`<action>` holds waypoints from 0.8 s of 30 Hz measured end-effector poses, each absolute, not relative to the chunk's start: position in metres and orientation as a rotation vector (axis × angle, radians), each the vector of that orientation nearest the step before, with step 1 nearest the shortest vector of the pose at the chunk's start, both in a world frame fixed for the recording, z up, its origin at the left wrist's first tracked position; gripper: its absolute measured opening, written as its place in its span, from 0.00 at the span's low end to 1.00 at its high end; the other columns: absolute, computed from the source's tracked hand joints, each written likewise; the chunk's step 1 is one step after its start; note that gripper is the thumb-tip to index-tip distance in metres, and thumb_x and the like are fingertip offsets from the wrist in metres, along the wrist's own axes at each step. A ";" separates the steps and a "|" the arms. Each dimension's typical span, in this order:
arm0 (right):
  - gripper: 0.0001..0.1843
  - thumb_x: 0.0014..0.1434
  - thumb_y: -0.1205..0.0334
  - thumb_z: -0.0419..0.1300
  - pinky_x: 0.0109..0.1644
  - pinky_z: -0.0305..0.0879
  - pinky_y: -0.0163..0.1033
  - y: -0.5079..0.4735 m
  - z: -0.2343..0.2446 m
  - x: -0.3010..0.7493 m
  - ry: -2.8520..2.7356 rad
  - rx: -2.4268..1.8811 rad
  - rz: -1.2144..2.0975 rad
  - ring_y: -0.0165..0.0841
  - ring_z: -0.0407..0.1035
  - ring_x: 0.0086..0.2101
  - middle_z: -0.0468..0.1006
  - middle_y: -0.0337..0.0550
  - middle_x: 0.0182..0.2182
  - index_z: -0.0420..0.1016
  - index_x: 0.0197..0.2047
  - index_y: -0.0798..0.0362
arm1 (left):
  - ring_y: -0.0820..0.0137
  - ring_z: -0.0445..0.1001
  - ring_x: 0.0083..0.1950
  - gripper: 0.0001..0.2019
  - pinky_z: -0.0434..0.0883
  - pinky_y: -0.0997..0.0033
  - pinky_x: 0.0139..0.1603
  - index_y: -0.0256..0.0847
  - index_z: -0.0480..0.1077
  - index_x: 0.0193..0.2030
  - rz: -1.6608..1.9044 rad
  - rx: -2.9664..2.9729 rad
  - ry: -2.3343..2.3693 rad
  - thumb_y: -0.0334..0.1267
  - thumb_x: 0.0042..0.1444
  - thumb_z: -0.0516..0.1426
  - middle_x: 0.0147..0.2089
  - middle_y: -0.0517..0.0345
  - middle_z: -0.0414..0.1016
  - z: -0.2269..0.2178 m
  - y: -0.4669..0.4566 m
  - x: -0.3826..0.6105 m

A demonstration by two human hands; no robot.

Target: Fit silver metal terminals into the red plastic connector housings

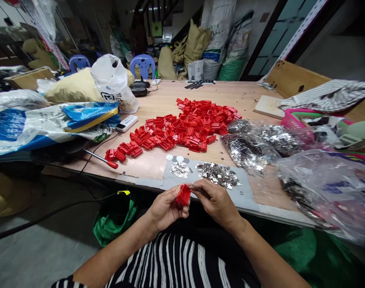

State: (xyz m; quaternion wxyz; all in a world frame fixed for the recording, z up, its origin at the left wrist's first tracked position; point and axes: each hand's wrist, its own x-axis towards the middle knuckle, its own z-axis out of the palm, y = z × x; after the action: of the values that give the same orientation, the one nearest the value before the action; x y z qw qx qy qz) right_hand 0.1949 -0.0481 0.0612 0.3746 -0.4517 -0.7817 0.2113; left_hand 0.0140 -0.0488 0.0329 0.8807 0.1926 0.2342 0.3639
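Observation:
My left hand [168, 206] is closed around a red plastic part [183, 195], a small open box shape, just in front of the table edge. Close against it on the right, my right hand [215, 202] pinches a thin grey metal piece [193, 187] whose tip reaches the red part; most of it is hidden by the fingers. Beyond the hands, a grey mat [245, 192] carries a pile of small shiny pieces [180, 169] and a larger pile of metal plates [218, 175]. A big heap of similar red parts [191, 126] spreads over the table behind.
Clear bags of metal pieces [250, 150] and a plastic bag [329, 188] lie at the right, beside a pink basket [293, 120]. At the left are a red-handled tool [102, 159], a white power strip [127, 123] and sacks [50, 124]. A green bag [114, 220] hangs below the edge.

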 end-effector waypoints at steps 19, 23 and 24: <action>0.08 0.63 0.68 0.52 0.39 0.68 0.38 -0.051 0.063 0.199 -2.135 -1.163 0.593 0.33 0.72 0.35 0.77 0.44 0.33 0.73 0.38 0.51 | 0.77 0.68 0.22 0.13 0.61 0.78 0.23 0.35 0.70 0.40 0.694 0.337 0.567 0.43 0.55 0.60 0.28 0.56 0.70 0.036 -0.053 0.019; 0.08 0.62 0.65 0.54 0.36 0.66 0.36 -0.051 0.069 0.198 -2.093 -1.254 0.743 0.32 0.70 0.32 0.75 0.42 0.30 0.72 0.33 0.51 | 0.78 0.67 0.21 0.14 0.61 0.77 0.23 0.35 0.71 0.40 0.677 0.349 0.574 0.44 0.55 0.60 0.27 0.57 0.69 0.036 -0.053 0.019; 0.09 0.63 0.64 0.53 0.36 0.65 0.36 -0.051 0.069 0.198 -2.068 -1.273 0.793 0.32 0.70 0.31 0.75 0.41 0.29 0.72 0.32 0.51 | 0.78 0.66 0.21 0.14 0.60 0.78 0.23 0.35 0.71 0.42 0.678 0.350 0.576 0.44 0.55 0.60 0.27 0.57 0.69 0.036 -0.053 0.019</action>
State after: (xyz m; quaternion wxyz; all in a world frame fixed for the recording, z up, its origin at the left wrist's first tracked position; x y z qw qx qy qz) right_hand 0.1984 -0.0512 0.0693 0.2893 -0.4768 -0.7749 0.2973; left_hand 0.0194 -0.0530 0.0357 0.8879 0.1687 0.2772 0.3260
